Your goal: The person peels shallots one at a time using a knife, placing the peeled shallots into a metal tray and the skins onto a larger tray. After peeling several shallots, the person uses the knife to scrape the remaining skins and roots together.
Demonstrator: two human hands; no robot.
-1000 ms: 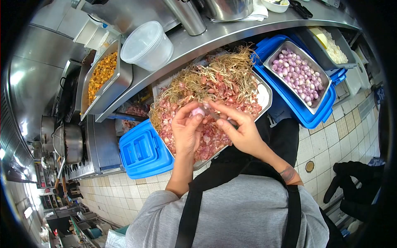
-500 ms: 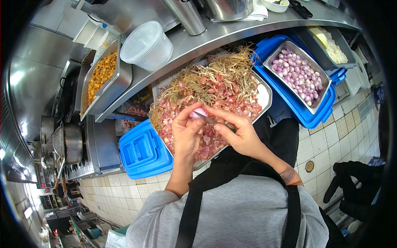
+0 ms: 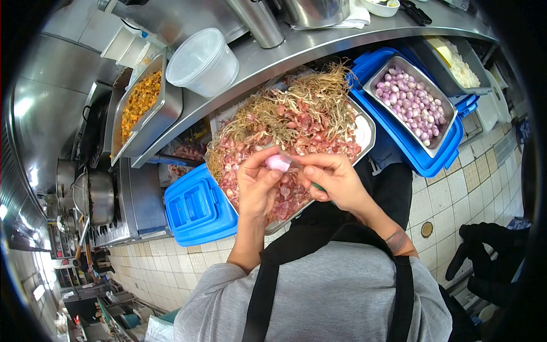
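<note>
One round steel pot (image 3: pixel 101 196) stands at the far left of your view. To its right, at the end of the long stainless-steel counter (image 3: pixel 313 35), note the deep, rectangular steel pan (image 3: pixel 162 119) of diced orange-yellow food (image 3: pixel 141 102). Just beside it is a round, translucent plastic tub (image 3: pixel 203 62). Below the tub, nearer your body, lies a blue, rectangular plastic lid (image 3: pixel 199 206).

In front of you, a wide metal tray (image 3: pixel 371 138) bears loose reddish peelings (image 3: pixel 330 134), with a tangle of tan, stringy roots (image 3: pixel 319 91) heaped toward its counter side. Both of your hands are above this tray.

Your left hand (image 3: pixel 257 181) is narrowed, with thumb and index finger pinching a smooth, oval, pink-white shallot (image 3: pixel 277 163). The shallot is between your hands, over the peelings. Your right hand (image 3: pixel 337 185) is closed around a small, green-handled knife (image 3: pixel 319 187); the fingers cover most of it. Its tip area is close to the shallot, but you cannot tell whether the two touch.

Right of the tray, a blue plastic container (image 3: pixel 420 167) supports a shallow steel pan (image 3: pixel 443 134) filled with small purple-and-white shallots (image 3: pixel 409 102). Beyond it, at the far right, a dark-grey, rectangular bin (image 3: pixel 481 89) contains white chopped food (image 3: pixel 461 71).
</note>
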